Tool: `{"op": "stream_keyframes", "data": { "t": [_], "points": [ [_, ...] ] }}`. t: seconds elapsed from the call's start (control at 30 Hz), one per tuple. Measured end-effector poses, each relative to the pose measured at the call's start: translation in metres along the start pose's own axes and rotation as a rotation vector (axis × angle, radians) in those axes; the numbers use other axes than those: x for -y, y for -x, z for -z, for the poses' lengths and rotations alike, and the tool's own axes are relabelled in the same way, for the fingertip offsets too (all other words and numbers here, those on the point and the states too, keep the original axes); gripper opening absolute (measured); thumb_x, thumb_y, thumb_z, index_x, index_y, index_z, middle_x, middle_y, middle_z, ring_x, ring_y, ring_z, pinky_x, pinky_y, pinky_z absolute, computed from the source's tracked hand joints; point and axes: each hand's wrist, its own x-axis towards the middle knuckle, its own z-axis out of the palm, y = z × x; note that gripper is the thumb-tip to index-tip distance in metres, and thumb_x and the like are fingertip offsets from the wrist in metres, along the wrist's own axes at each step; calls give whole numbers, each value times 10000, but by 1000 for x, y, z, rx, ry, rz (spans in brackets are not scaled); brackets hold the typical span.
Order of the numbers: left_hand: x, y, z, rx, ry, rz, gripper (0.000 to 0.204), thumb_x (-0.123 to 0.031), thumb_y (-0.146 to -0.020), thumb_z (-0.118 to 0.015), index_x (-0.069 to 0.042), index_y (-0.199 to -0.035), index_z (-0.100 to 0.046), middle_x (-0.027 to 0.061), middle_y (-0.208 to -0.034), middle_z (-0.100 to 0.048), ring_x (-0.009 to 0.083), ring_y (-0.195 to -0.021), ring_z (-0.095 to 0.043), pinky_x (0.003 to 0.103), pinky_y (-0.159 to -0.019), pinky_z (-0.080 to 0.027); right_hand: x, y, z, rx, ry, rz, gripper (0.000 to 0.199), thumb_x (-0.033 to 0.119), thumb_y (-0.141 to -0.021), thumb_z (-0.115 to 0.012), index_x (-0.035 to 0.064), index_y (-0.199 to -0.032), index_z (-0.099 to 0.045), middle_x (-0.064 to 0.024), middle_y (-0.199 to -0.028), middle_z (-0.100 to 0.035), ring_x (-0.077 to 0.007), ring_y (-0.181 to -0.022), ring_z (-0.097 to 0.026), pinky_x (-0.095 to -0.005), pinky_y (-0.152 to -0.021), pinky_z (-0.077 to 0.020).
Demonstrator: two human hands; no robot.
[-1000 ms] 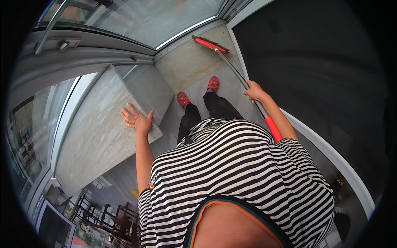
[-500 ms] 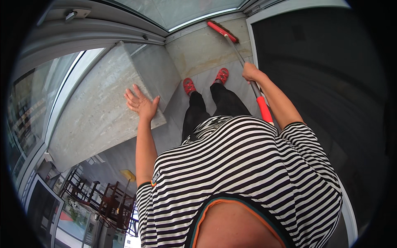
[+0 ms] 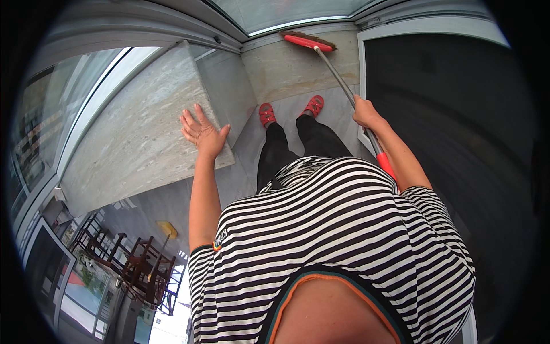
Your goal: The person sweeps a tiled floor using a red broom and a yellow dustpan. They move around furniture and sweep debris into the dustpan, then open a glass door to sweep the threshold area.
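Note:
My right hand is wrapped round the grey handle of a red broom. The handle runs back past my forearm to a red grip beside my striped shirt. At the far end the broom's head, red with brown bristles, lies on the stone step by the base of the window. My left hand is spread over the marble ledge on the left, fingers apart and holding nothing. It seems to rest on that surface, though whether the palm touches cannot be told.
A dark screen door in a white frame stands close on my right. Tall windows edge the far and left sides. My red shoes are on the grey floor. Wooden chairs and a yellow dustpan are at lower left.
The broom's head has swung leftward and turned to lie more nearly level along the window. My right hand has shifted slightly right with the handle. My left hand stays on the ledge.

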Motion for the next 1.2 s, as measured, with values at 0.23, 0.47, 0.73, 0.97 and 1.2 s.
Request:
{"op": "stream_keyframes", "data": {
  "t": [0.23, 0.47, 0.73, 0.97, 1.2],
  "points": [
    [2, 2, 1, 7, -21, -6, 1168, -435, -609, -767, -124, -1426, 8, 243, -1436, 48, 423, -1335, 73, 579, -1035, -1, 46, -36, -26, 33, 317, 95, 347, 31, -778, -485, -103, -1090, -411, -331, -908, -590, -435, -857, -604, -465, -755, -498],
    [3, 0, -2, -5, 2, -8, 1156, -429, -620, -758, -109, -1428, 4, 262, -1431, 62, 441, -1329, 81, 580, -1035, 6, 8, 12, 11, 109, 423, 187, 421, -75, -696, -518, -104, -1097, -394, -318, -874, -590, -427, -880, -594, -471, -739, -496],
    [3, -2, -1, -4, -7, -21, 1145, -432, -627, -755, -111, -1428, -2, 261, -1431, 54, 442, -1330, 72, 579, -1038, 2, 70, -72, -41, -27, 345, 266, 349, -7, -784, -446, -106, -1116, -408, -302, -867, -607, -419, -845, -609, -468, -718, -499],
    [3, -2, -1, -9, 16, -3, 1136, -434, -631, -753, -108, -1429, -14, 266, -1432, 37, 444, -1330, 71, 580, -1037, 4, 33, -28, 4, 94, 512, 369, 412, -34, -733, -490, -73, -1130, -391, -292, -796, -597, -433, -805, -601, -497, -678, -488],
    [0, -1, 3, 23, 24, 18, 1128, -427, -634, -753, -96, -1427, -22, 258, -1436, 57, 443, -1329, 79, 580, -1039, 6, 58, -36, -3, 89, 330, 266, 368, 17, -759, -500, -103, -1093, -404, -297, -836, -600, -423, -834, -606, -477, -694, -503]
  ]
}}
